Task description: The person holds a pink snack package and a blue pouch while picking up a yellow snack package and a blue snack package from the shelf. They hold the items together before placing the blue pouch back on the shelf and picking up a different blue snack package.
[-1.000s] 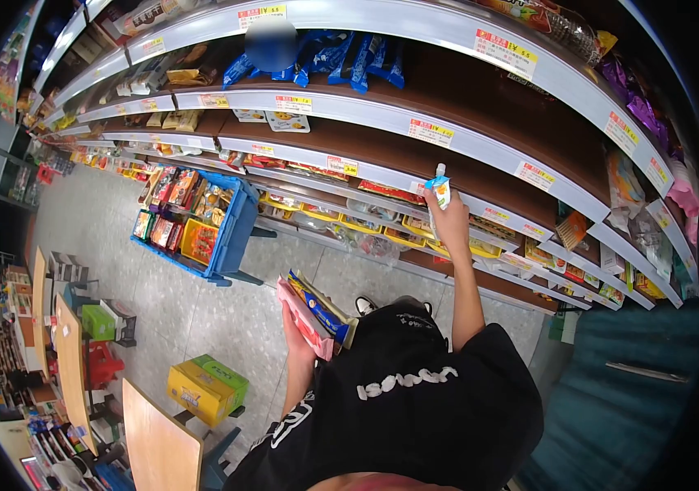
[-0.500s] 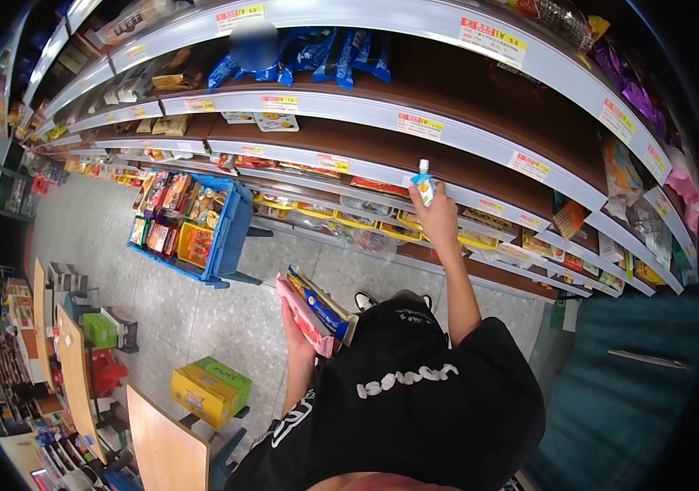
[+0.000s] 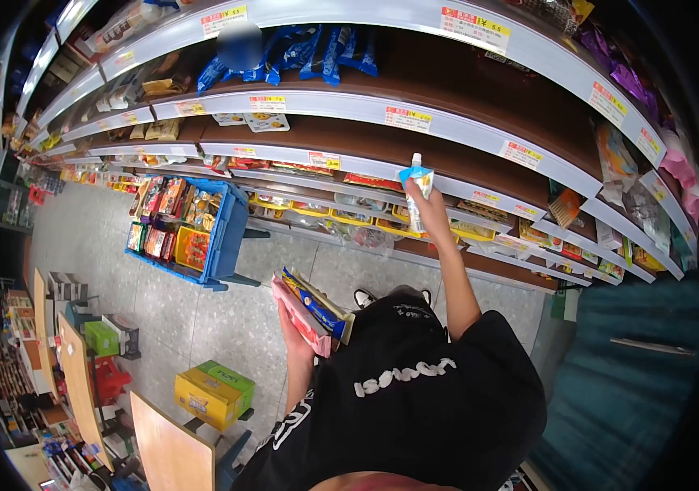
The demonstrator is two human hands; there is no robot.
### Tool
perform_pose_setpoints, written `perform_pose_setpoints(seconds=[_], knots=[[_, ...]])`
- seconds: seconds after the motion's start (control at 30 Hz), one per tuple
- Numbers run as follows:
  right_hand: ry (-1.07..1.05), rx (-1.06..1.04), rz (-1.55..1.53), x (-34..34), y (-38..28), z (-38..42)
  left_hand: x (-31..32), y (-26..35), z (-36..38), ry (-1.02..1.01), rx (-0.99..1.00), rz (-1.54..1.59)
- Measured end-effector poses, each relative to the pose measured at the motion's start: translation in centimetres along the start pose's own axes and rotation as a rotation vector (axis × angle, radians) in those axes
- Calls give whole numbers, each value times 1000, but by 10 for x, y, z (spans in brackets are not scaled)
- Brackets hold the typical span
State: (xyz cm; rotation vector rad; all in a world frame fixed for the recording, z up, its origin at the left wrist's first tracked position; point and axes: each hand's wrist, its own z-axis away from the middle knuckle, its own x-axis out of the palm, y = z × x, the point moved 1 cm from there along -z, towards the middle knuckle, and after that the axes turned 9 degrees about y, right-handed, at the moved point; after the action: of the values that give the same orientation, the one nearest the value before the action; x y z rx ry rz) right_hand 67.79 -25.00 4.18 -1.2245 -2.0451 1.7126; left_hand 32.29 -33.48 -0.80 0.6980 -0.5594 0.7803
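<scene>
Right hand (image 3: 426, 204) grips a spouted pouch (image 3: 414, 211) — left hand (image 3: 295, 333) clasps flat packs (image 3: 304, 317), pink and blue — price tag (image 3: 225, 20) reads "5.5".

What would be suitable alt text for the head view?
A person's right hand holds a spouted pouch before store shelves; the left hand holds a pink packet and a blue packet. At left, a blue crate holds packaged goods.

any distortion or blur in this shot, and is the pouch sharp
In the head view, wide-lens distortion bows the shelf edges into arcs; also in the head view, a round blurred patch overlaps the blue packets; in the head view, the pouch in the right hand has a clear outline, its small print unreadable.
</scene>
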Motion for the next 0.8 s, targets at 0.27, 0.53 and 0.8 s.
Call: perform_pose_setpoints(seconds=[0.27, 0.53, 0.8], knots=[[-624, 831, -1586, -21, -14, 13, -1, 0, -2, 43, 18, -55], [-1019, 615, -2017, -34, -22, 24, 6, -2, -1, 41, 45, -37], [-1091, 537, -2126, -47, -22, 31, 9, -2, 0, 35, 52, -77]])
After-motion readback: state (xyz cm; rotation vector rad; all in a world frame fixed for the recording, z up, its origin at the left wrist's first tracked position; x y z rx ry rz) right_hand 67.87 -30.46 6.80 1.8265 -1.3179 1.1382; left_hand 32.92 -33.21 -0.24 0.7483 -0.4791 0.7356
